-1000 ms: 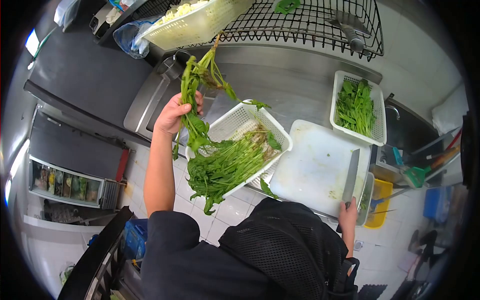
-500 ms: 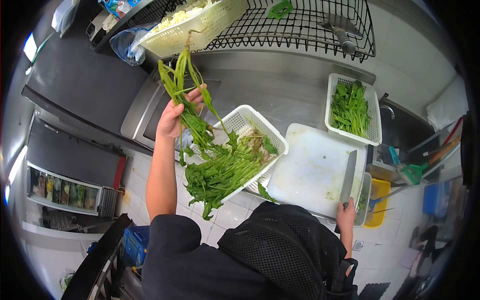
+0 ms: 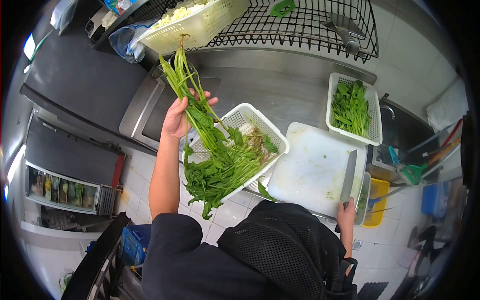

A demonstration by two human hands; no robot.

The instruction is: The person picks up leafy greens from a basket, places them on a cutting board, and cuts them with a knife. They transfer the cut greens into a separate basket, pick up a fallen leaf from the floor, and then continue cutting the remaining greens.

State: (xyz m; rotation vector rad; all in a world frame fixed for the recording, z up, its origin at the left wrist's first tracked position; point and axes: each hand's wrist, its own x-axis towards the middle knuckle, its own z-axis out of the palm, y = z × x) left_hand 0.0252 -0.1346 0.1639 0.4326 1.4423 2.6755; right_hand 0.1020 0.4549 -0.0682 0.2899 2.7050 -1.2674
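My left hand (image 3: 182,115) grips a bunch of long-stemmed leafy greens (image 3: 200,117), roots up and leaves hanging over a white perforated basket (image 3: 276,138). More greens (image 3: 220,175) lie in that basket and spill over its near edge. My right hand (image 3: 346,216) is closed on the handle of a knife (image 3: 349,177), whose blade rests flat along the right side of a white cutting board (image 3: 315,167). Small green scraps dot the board. Behind it, a second white basket (image 3: 377,115) holds cut greens (image 3: 350,110).
Above the steel counter (image 3: 260,90) hangs a black wire rack (image 3: 280,35) with a cream basket (image 3: 200,30) and a spatula (image 3: 345,37). A sink (image 3: 400,122) is at the right, with a yellow bin (image 3: 379,200) below. A loose leaf (image 3: 266,192) lies near the board.
My left hand has moved slightly right and down with the bunch, and the stems have come closer together. My right hand and the knife have stayed in place.
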